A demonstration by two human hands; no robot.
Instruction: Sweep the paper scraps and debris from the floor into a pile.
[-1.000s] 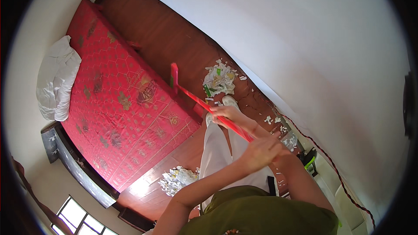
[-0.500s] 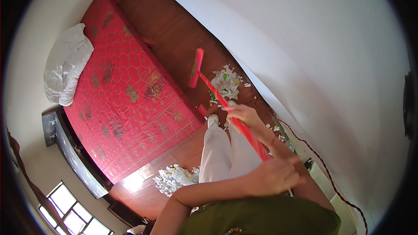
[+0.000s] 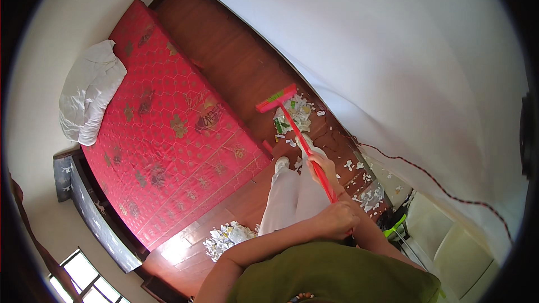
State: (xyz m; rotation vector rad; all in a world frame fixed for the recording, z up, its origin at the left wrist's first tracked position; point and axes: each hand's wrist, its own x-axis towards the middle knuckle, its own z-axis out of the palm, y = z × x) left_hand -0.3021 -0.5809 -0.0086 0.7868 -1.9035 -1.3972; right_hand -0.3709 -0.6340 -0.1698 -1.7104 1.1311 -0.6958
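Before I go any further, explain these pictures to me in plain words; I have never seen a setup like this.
There is no robot here: the two bare hands belong to a person wearing a camera on the head. Every picture looks down from there through a wide fisheye lens, so straight edges bend and the corners go dark. Left in the picture is the person's left.

Both hands hold a red broom: the left hand grips near the handle's end, the right hand farther along it. On the brown floor lie a pile of scraps by the broom head and another pile at lower left. The large red patterned thing is a mattress.
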